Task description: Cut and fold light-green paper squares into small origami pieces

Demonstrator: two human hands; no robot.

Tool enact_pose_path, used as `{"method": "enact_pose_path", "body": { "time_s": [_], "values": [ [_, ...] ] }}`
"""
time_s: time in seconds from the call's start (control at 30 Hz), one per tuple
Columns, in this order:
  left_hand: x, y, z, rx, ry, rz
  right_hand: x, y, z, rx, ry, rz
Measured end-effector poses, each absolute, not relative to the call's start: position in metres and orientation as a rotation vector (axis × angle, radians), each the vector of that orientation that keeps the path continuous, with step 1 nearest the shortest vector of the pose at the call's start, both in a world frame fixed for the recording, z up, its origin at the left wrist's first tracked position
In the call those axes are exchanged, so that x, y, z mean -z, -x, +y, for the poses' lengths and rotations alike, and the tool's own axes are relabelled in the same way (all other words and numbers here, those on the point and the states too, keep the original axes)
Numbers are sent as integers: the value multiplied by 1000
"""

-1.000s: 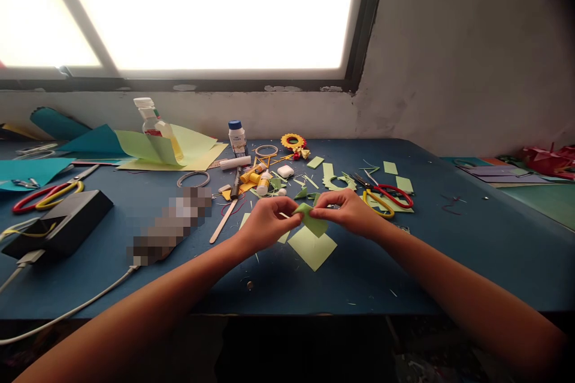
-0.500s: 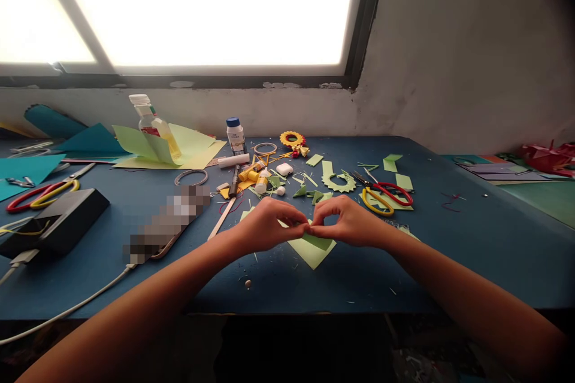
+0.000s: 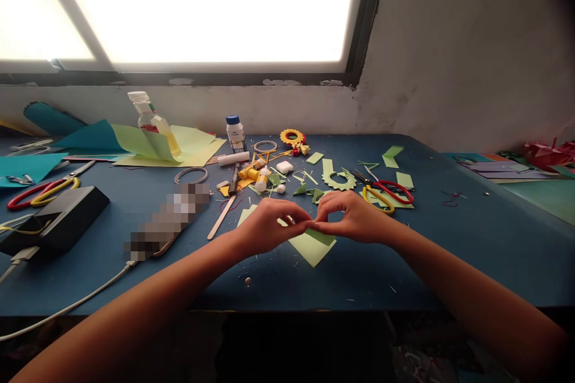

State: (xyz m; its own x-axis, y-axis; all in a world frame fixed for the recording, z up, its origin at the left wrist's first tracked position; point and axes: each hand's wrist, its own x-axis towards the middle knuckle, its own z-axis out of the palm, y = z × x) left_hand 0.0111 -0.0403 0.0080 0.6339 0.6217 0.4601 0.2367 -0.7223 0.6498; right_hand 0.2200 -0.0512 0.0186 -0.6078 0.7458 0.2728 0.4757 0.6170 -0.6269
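My left hand (image 3: 269,226) and my right hand (image 3: 353,218) meet fingertip to fingertip over the blue table (image 3: 449,251). Both pinch a small folded green paper piece (image 3: 321,236), pressed down near the table surface. It lies over a light green paper square (image 3: 309,247) flat on the table. Most of the folded piece is hidden by my fingers.
Red-and-yellow scissors (image 3: 385,192) lie right of my hands, a second pair (image 3: 38,191) at far left. A glue bottle (image 3: 235,133), a clear bottle (image 3: 153,122), green cut-outs (image 3: 336,179), a wooden stick (image 3: 222,218), a black box (image 3: 58,221) and a white cable (image 3: 67,310) surround them.
My hands have lowered the folded green piece from above the table down onto the light green square, and my fingertips have closed together over it.
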Motion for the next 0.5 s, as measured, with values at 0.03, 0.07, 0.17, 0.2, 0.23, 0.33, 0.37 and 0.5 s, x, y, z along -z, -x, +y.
{"method": "enact_pose_path", "body": {
  "time_s": [0.03, 0.07, 0.17, 0.2, 0.23, 0.33, 0.37, 0.5],
  "values": [
    [-6, -14, -42, -967, -2302, 689, -18, -219, -52, -674, 956, -2319],
    [-4, -15, -43, -1012, -2294, 705, -18, -218, -53, -651, 954, -2308],
    [0, -14, -42, -1186, -2295, 723, -17, -214, -55, -526, 938, -2243],
    [1, -14, -41, -1242, -2306, 721, -16, -212, -56, -463, 930, -2218],
    [2, -14, -41, -1291, -2318, 716, -14, -210, -57, -395, 924, -2191],
    [6, -17, -43, -1403, -2364, 679, -11, -203, -62, -183, 924, -2126],
    [6, -18, -43, -1431, -2386, 662, -11, -202, -64, -124, 928, -2114],
    [3, -19, -44, -1536, -2483, 613, -12, -201, -65, 17, 954, -2101]
  ]
}}
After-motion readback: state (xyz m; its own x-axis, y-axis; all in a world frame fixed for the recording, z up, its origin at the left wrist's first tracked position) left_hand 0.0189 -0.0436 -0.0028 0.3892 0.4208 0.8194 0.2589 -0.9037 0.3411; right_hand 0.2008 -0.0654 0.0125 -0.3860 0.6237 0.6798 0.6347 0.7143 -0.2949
